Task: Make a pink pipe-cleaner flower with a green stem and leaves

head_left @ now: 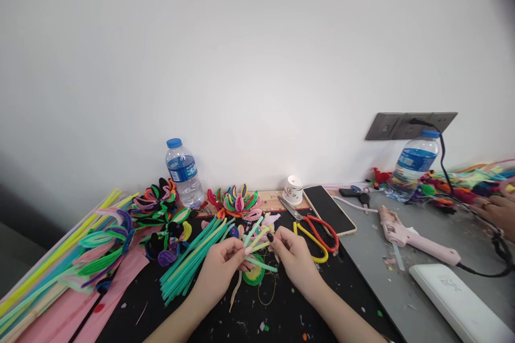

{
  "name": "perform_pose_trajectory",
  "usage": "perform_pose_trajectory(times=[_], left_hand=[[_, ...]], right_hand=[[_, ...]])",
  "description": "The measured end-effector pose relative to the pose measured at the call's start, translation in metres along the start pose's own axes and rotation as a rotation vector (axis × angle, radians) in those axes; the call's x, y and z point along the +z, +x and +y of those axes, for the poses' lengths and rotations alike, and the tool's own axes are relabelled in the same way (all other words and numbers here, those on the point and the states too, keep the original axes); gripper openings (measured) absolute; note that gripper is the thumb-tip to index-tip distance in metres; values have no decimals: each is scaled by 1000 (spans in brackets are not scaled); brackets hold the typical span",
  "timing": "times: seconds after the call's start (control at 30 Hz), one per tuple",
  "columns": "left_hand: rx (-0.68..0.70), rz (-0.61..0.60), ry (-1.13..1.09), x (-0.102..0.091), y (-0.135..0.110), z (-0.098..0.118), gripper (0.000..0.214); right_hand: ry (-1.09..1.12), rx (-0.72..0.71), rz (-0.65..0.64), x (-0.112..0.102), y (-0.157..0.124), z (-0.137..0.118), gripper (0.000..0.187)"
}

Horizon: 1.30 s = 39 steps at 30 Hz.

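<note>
Pale green and yellowish pipe cleaners (263,265) fan out between my two hands over the black mat. My left hand (229,258) pinches them near their gathered end. With thumb and finger, my right hand (290,254) grips the tip of one strand on the other side. Just below lies a green and yellow coiled disc (254,274), partly hidden by the strands. A bundle of teal pipe cleaners (193,262) rests left of my left hand. Scissors (309,230) with one red and one yellow handle lie beyond my right hand.
Pipe-cleaner flowers (164,220) and a water bottle (185,177) stand at the left back. A paper cup (293,191), a phone (330,210), a pink glue gun (418,241) with its cord, and a white power bank (458,300) are rightward. Another person's hand (497,211) is at far right.
</note>
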<state>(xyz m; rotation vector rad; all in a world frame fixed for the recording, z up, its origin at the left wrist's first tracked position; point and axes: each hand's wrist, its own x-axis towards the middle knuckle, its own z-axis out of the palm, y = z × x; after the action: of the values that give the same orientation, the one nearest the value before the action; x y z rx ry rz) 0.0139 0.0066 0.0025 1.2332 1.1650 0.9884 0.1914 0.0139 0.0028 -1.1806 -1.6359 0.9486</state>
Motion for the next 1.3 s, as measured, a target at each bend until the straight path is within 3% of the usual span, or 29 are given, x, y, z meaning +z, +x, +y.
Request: perform_pose_trajectory(times=[0.17, 0.27, 0.4, 0.57, 0.97, 1.3], left_hand=[[-11, 184, -157, -6, 2, -2, 26], [-5, 231, -202, -5, 1, -3, 27], [-32, 150, -184, 1, -3, -3, 27], [-43, 25, -68, 5, -3, -3, 25], [272, -50, 517, 2, -10, 6, 33], [343, -112, 652, 3, -14, 9, 35]], right_hand=[[234, 53, -47, 3, 3, 5, 19], [338, 145, -99, 9, 1, 2, 22], [529, 275, -130, 14, -2, -2, 26], [595, 295, -73, 13, 0, 1, 25], [581, 256, -66, 11, 2, 5, 29], [474, 217, -77, 8, 2, 2, 33]])
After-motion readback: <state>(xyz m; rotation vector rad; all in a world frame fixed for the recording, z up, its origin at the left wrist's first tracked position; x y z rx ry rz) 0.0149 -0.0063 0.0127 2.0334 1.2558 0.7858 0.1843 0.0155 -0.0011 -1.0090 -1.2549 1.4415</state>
